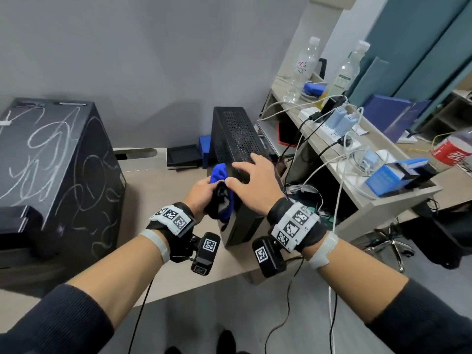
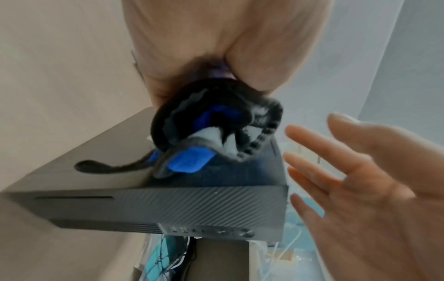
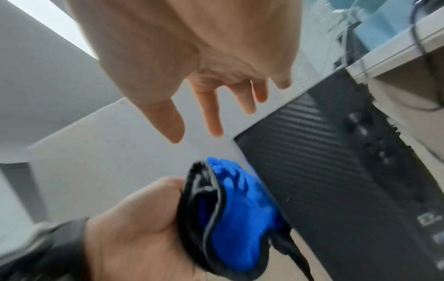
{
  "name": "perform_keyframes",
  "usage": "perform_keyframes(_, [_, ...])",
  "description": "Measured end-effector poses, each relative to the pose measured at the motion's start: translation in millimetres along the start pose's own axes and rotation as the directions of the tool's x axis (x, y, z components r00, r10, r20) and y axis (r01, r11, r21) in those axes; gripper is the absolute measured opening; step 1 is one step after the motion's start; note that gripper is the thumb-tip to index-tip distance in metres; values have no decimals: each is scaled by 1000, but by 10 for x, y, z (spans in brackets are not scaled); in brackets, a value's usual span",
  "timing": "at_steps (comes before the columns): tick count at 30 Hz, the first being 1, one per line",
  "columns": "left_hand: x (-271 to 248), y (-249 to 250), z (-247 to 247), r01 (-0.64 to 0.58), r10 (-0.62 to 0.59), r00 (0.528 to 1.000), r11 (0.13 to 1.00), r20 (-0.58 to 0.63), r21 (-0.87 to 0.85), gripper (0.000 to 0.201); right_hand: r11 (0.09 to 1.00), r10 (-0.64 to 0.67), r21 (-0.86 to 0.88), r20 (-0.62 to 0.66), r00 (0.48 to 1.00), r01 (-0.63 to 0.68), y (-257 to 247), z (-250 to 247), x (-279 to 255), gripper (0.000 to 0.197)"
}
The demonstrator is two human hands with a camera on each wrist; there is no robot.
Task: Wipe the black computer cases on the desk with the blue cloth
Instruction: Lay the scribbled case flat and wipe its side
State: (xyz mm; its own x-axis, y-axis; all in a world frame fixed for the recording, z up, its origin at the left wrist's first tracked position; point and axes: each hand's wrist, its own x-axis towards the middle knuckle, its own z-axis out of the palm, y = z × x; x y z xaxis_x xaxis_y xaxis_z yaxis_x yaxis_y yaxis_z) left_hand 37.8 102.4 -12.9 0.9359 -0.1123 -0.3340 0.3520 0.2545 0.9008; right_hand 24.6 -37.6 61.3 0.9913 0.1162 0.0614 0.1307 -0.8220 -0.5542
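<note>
A slim black computer case (image 1: 236,139) stands upright near the desk's right end, its ribbed front (image 2: 182,205) (image 3: 336,180) facing me. My left hand (image 1: 201,191) grips a bunched blue cloth with black trim (image 1: 220,175) (image 2: 187,161) (image 3: 240,205) against the case's left side near its front. My right hand (image 1: 251,180) is spread, fingers straight (image 2: 319,167) (image 3: 213,114), over the case's top front edge; whether it touches is unclear. A larger black case (image 1: 58,159) covered in white scribbles stands at the left.
A black tray (image 1: 182,155) and a blue box (image 1: 204,146) lie behind the slim case by the wall. A side shelf (image 1: 332,159) to the right carries a power strip, cables, bottles (image 1: 304,70) and a red can (image 1: 452,152). An office chair base (image 1: 388,241) stands below.
</note>
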Motion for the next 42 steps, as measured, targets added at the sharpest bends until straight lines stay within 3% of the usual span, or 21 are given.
perform_keyframes(3, [-300,68,-176,25,-24,1000,982,8,-186,22,962,-226,141,-75,971,235,-165,137,-271,46])
perform_keyframes(5, [-486,131,-289,-5,-7,999,964,-42,-266,20,929,-291,218,-60,955,298,-195,236,-348,48])
perform_keyframes(8, [-777,216,-417,-41,8,990,971,-141,-236,19,893,-297,385,110,949,235,-245,409,-361,61])
perform_keyframes(12, [-1205,270,-456,-20,-5,980,993,-200,-120,24,828,-454,492,308,836,268,-427,749,-458,88])
perform_keyframes(17, [-1783,428,-745,27,-52,972,993,-229,-111,34,717,-395,682,227,890,144,-704,999,-538,50])
perform_keyframes(21, [-2195,698,-1064,-37,40,908,999,-418,15,31,651,-304,758,307,902,-38,-1024,979,-618,26])
perform_keyframes(24, [-2445,879,-1370,-199,221,785,975,-579,103,23,692,-252,720,321,913,-62,-1232,962,-706,27])
perform_keyframes(26, [-2539,957,-1654,-256,310,637,949,-705,186,17,685,-284,727,324,902,-46,-1367,978,-731,26])
perform_keyframes(29, [-2641,999,-2252,-272,388,368,914,-845,302,15,724,-310,684,208,928,89,-1646,1038,-764,22])
perform_keyframes(30, [-2660,979,-2470,-243,393,313,913,-865,327,18,737,-315,658,132,940,154,-1753,1067,-756,20])
perform_keyframes(31, [-2675,949,-2642,-190,395,303,917,-867,351,21,744,-323,631,49,945,221,-1861,1087,-731,19])
perform_keyframes(33, [-2662,862,-2920,-92,391,370,918,-843,385,22,739,-380,564,-102,919,368,-2100,1140,-656,19])
perform_keyframes(35, [-2629,816,-3118,-65,386,450,913,-805,402,18,741,-478,462,-147,866,488,-2355,1287,-637,22])
perform_keyframes(39, [-2484,836,-3292,-150,416,576,900,-704,409,6,743,-668,87,34,743,664,-2565,1769,-836,46])
perform_keyframes(42, [-2399,870,-3405,-184,377,622,922,-686,340,23,719,-674,-132,105,731,682,-2764,1932,-898,55])
